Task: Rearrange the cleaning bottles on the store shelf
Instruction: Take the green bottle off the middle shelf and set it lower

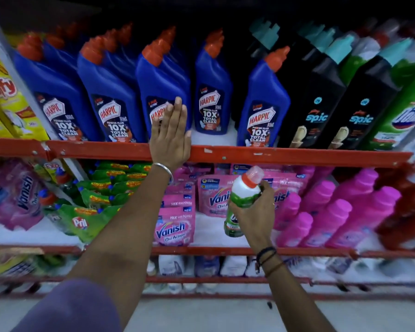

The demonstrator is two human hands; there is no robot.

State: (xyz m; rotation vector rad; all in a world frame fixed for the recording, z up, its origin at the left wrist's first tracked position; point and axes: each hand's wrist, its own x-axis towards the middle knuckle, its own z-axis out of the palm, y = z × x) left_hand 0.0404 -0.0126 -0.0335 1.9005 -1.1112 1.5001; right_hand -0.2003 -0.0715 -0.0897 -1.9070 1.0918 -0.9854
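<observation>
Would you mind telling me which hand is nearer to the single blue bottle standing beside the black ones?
The right hand, below the blue bottle and holding a green bottle. The left hand lies flat against another blue bottle further left.

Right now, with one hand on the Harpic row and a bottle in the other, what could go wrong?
1. The left hand lies flat against a blue Harpic bottle; a push could topple it into the rows behind.
2. The right hand alone grips the small green bottle in mid-air, so it could slip.
3. The fourth Harpic bottle sits further back, so the front row may end up uneven.
</observation>
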